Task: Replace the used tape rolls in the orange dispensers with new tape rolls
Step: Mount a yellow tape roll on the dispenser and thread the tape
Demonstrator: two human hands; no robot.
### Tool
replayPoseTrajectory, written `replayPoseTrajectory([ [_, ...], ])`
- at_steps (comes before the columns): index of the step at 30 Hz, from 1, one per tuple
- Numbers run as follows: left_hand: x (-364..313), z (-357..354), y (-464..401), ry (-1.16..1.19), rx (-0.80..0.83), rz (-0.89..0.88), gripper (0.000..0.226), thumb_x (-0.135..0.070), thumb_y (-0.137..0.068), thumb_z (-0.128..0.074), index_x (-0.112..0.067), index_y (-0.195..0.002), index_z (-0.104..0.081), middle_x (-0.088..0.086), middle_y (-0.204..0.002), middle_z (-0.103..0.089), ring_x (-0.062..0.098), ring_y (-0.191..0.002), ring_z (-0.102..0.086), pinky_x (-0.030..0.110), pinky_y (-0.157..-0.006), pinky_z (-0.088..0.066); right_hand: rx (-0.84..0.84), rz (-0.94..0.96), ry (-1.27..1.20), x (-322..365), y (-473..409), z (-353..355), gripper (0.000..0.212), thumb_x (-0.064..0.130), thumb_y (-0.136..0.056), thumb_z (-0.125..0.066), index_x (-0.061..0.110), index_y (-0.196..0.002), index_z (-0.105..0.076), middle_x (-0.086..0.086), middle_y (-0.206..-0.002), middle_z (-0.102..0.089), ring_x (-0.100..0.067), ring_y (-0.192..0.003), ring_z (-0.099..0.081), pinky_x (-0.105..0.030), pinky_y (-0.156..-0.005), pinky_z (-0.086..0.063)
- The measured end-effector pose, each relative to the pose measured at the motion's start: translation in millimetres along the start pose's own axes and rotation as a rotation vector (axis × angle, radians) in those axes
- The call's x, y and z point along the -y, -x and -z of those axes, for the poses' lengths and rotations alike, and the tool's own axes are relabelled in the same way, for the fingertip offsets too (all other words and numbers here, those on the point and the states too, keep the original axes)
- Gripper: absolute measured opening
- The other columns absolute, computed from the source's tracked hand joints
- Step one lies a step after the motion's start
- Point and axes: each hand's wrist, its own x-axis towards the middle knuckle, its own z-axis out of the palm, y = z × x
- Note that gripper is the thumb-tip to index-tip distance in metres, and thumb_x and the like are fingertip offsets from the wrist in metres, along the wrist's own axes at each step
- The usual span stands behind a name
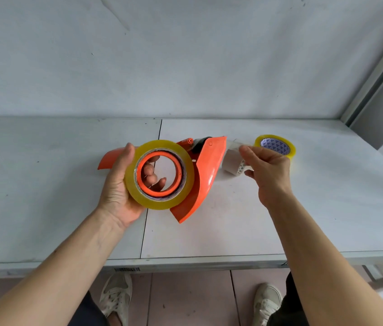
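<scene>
Orange plastic is filling the left hand [124, 184], which is gripping the dispenser [205, 170] above the table [44, 184], fingers hooked through the hub of a full roll [160, 174] seated on it. Right of the dispenser, the right hand [266, 170] is pinching a spent core [233, 163], apparently the old one. Behind that hand, a spare roll [275, 145] is lying flat. I judge the core is going down next; the right hand is nearer that spare. Further dispensers: none visible.
</scene>
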Motion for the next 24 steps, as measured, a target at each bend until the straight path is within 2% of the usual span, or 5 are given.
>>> replayPoseTrajectory([
  [4,-0.4,-1.2,0.9,0.019,0.028,0.002,0.091,-0.055,-0.035,-0.091,-0.005,-0.104,-0.059,-0.006,-0.055,-0.058,0.005,-0.039,-0.051,0.02,-0.05,-0.048,-0.141,-0.014,-0.019,-1.5,-5.8,3.5,0.003,0.018,-0.083,-0.077,0.018,-0.081,-0.075,0.009,-0.068,-0.069,-0.004,-0.064,-0.061,-0.022,-0.057,-0.05],
  [7,2.5,-1.1,0.4,-0.001,0.032,0.036,0.09,-0.051,-0.03,-0.094,-0.007,-0.101,-0.059,-0.006,-0.054,-0.057,0.005,-0.038,-0.049,0.018,-0.048,-0.045,-0.232,-0.032,-0.009,-3.3,-8.5,5.1,0.008,0.017,-0.081,-0.078,0.012,-0.086,-0.076,0.001,-0.075,-0.07,-0.014,-0.072,-0.063,-0.025,-0.055,-0.052],
  [15,4.1,-1.4,-1.7,0.081,0.098,0.051,0.083,-0.047,-0.035,-0.095,-0.005,-0.1,-0.065,-0.009,-0.057,-0.056,0.001,-0.041,-0.05,0.018,-0.05,-0.045,-0.316,-0.073,-0.007,-4.0,-6.6,5.3,0.007,0.014,-0.08,-0.078,0.015,-0.076,-0.073,-0.002,-0.071,-0.067,-0.013,-0.064,-0.063,-0.02,-0.046,-0.055],
  [21,1.6,-14.1,-8.6,0.277,0.07,-0.121,0.09,-0.04,-0.05,-0.092,-0.004,-0.12,-0.048,-0.013,-0.068,-0.058,0.0,-0.06,-0.054,0.02,-0.08,-0.048,-0.229,-0.046,0.106,-11.7,7.3,-7.2,0.012,0.02,-0.081,-0.077,0.018,-0.07,-0.072,-0.002,-0.066,-0.067,-0.015,-0.061,-0.06,-0.028,-0.056,-0.056],
  [24,3.0,-21.1,-14.8,0.294,-0.004,-0.195,0.094,-0.045,-0.054,-0.089,-0.007,-0.127,-0.043,-0.012,-0.071,-0.061,0.001,-0.064,-0.055,0.023,-0.082,-0.049,-0.143,-0.061,0.086,-18.2,17.7,-21.2,0.013,0.02,-0.083,-0.075,0.016,-0.071,-0.072,-0.002,-0.068,-0.069,-0.014,-0.067,-0.063,-0.022,-0.057,-0.051],
])
